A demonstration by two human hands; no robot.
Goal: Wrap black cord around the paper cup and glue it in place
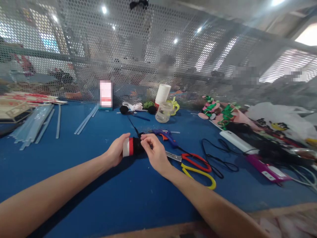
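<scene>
Well in from the worktop's (pixel 104 205) near edge, the cup (pixel 128 147) is sideways, its long axis roughly along that edge, left hand (pixel 116 150) gripping its white end, right hand (pixel 157 154) nearer its black yarn (pixel 137 147), fingertips bunched, their hold unclear.

1. Craft workshop, by the looks — wide blue table (pixel 99 195) used as bench.
2. Tools out on it: glue gun (pixel 168 136), scissors (pixel 182 158), loose glue sticks (pixel 37 122).
3. Handmade-looking flowers (pixel 226 115) heaped right, purple power strip (pixel 268 169) nearer.
4. Perforated metal screen (pixel 138 49) behind — bright lights (pixel 104 10) overhead, indoors.
</scene>
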